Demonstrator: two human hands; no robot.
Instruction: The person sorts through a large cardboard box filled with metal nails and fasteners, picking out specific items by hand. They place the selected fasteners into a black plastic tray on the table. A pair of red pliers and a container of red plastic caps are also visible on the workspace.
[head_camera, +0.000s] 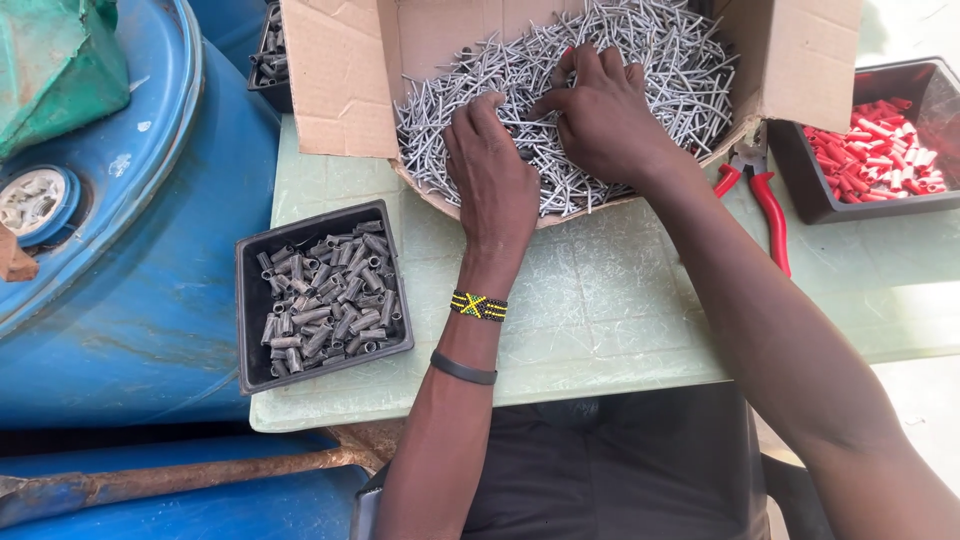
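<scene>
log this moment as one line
left hand: in nails | right hand: in nails | cardboard box: on table | grips: unclear

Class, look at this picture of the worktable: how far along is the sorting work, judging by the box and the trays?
Looks done: the left black tray already holds grey metal sleeves, and the right tray holds red caps. In hand: the left hand and right hand dig into the nails. Left: the cardboard box looks heaped full; red pliers lie untouched.
</scene>
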